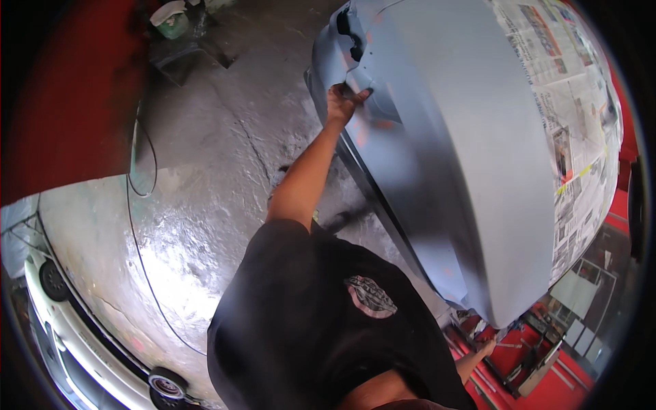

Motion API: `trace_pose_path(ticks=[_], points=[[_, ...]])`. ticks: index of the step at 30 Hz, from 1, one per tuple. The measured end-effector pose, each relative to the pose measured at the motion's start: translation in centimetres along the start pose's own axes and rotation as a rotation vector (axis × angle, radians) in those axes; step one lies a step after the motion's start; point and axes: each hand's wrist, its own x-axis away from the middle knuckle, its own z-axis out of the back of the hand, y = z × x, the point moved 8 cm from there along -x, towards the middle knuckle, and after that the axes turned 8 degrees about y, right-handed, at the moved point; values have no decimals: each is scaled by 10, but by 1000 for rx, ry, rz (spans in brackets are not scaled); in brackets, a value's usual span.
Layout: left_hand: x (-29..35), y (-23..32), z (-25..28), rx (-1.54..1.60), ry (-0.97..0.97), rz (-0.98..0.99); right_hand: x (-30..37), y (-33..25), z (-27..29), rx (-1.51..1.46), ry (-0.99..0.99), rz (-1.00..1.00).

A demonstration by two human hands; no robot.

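My left arm reaches up to a grey-primed car bumper (437,137). The left hand (346,104) is against its lower side, just below some dark jagged openings. Thumb and fingers curl around a small dark patch there; what it is, I cannot make out. Orange-pink marks dot the primer near this hand. At the lower right, my right hand (488,347) is beyond the bumper's near end, next to a red work surface with tools. It looks closed and small, and what it holds cannot be made out.
Newspaper masking (567,130) covers the body above the bumper. A red tool surface (526,362) carries assorted tools at lower right. A thin hose or cable (140,246) crosses the wet-looking floor (225,150). A white car (82,348) stands lower left; a greenish tub (172,26) is at the far left.
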Motion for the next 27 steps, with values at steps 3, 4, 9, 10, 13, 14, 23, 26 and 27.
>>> trace_pose_path(ticks=[3,4,9,10,13,14,23,26,27], points=[[4,-19,-4,-24,96,38,39,-9,-7,26,-24,-66],[25,-6,-3,-93,65,174,76,-6,-11,10,24,-67],[26,6,7,114,179,81,210,-41,-94,-8,-114,-66],[29,8,8,55,172,116,232,-48,-109,14,-148,-38],[30,10,12,6,152,167,281,-68,-146,82,-316,49],[30,13,12,9,147,133,293,-75,-159,121,-453,91],[34,17,10,-30,178,-2,294,-69,-176,171,-491,115],[34,17,8,-30,180,-3,282,-69,-172,180,-424,106],[34,17,6,-18,173,12,271,-70,-168,168,-389,78]])
